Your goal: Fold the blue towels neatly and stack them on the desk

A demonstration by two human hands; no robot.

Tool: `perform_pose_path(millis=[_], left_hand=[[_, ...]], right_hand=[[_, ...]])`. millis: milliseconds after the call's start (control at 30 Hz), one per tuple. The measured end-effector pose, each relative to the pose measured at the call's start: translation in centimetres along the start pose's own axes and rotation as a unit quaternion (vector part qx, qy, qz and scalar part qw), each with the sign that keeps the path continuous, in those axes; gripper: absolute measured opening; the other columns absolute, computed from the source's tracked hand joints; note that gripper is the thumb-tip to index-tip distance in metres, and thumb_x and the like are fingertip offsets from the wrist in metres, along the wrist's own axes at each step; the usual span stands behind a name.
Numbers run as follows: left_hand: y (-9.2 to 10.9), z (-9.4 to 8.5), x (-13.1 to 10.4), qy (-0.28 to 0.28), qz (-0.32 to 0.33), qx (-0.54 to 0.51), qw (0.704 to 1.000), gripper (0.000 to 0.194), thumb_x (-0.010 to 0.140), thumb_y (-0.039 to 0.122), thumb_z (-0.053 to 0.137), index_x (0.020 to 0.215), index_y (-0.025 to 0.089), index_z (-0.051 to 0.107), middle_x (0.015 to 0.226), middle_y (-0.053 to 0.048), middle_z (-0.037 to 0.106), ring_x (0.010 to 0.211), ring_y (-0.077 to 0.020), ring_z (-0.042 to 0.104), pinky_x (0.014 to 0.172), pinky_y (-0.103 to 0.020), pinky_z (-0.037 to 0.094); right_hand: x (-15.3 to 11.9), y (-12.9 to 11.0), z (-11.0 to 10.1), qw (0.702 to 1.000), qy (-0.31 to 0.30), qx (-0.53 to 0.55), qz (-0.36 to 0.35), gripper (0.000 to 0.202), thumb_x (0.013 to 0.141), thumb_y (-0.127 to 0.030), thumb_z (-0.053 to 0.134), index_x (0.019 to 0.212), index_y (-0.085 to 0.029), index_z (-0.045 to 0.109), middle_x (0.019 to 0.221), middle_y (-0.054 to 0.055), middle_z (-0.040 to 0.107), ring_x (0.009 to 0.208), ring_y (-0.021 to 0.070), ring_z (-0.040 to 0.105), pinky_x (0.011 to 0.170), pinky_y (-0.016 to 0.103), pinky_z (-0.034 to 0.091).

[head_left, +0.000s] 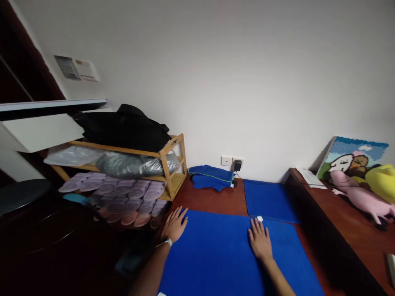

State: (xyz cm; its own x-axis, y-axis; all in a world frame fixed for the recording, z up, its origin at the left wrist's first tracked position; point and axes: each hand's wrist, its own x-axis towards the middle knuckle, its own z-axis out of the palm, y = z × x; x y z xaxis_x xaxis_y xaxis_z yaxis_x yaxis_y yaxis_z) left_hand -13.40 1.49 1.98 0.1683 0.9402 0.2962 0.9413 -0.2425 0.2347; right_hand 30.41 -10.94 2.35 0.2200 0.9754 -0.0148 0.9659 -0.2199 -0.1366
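Blue cloth (216,255), broad, flat, seemingly matte, beneath unclenched hands (175,225) (261,243), well apart.

- Seemingly a home
- Left: wooden rack (177,183) with rows of slippers (106,185), black bag (123,131) on top
- Right: pink toy (358,194) and yellow toy (382,183) before a dog picture (342,161) on the surface (335,207)
- Far: wall socket (226,160) with a plugged-in charger (237,165)

The spread cloth (216,255) is plain blue; the folded cloth (210,173), blue edged with green; the surface (210,202), reddish-brown; the bag (129,129), black.
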Motion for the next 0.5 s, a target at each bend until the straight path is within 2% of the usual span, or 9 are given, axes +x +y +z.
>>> perform_pose_path(millis=[133, 233, 333, 500], left_hand=[[0.0, 0.1, 0.1, 0.004, -0.001, 0.003, 1.0, 0.051, 0.097, 0.038, 0.043, 0.147, 0.029, 0.055, 0.157, -0.007, 0.052, 0.146, -0.0258, 0.045, 0.122, -0.047, 0.032], [-0.1, 0.3, 0.2, 0.002, -0.004, 0.007, 1.0, 0.051, 0.097, 0.038, 0.044, 0.146, 0.03, 0.056, 0.157, -0.006, 0.052, 0.146, -0.0249, 0.045, 0.122, -0.046, 0.032], [-0.1, 0.2, 0.2, 0.002, -0.004, 0.014, 1.0, 0.051, 0.097, 0.038, 0.043, 0.146, 0.029, 0.056, 0.157, -0.006, 0.052, 0.146, -0.0254, 0.045, 0.122, -0.047, 0.032], [0.2, -0.2, 0.1, -0.006, 0.007, 0.028, 1.0, 0.052, 0.099, 0.038, 0.041, 0.147, 0.026, 0.055, 0.157, -0.01, 0.051, 0.146, -0.0254, 0.046, 0.122, -0.047, 0.032]], right_hand=[[-0.3, 10.5, 0.0, 0.992, 0.011, -0.032, 0.12, 0.069, 0.101, -0.048, 0.015, 0.162, -0.019, 0.028, 0.17, 0.006, 0.023, 0.157, 0.0261, 0.018, 0.126, 0.05, 0.016], [0.0, 16.3, -0.2, 0.984, 0.001, -0.024, 0.174, 0.071, 0.099, -0.049, 0.015, 0.164, -0.02, 0.023, 0.17, 0.006, 0.021, 0.157, 0.0248, 0.018, 0.125, 0.052, 0.019], [0.1, 19.0, 0.1, 0.984, 0.0, -0.019, 0.179, 0.072, 0.099, -0.05, 0.013, 0.164, -0.021, 0.02, 0.171, 0.004, 0.019, 0.157, 0.0219, 0.017, 0.125, 0.052, 0.017], [0.0, 18.9, -0.2, 0.983, -0.016, -0.037, 0.181, 0.071, 0.099, -0.047, 0.012, 0.164, -0.02, 0.02, 0.171, 0.006, 0.018, 0.157, 0.0225, 0.017, 0.125, 0.053, 0.017]])
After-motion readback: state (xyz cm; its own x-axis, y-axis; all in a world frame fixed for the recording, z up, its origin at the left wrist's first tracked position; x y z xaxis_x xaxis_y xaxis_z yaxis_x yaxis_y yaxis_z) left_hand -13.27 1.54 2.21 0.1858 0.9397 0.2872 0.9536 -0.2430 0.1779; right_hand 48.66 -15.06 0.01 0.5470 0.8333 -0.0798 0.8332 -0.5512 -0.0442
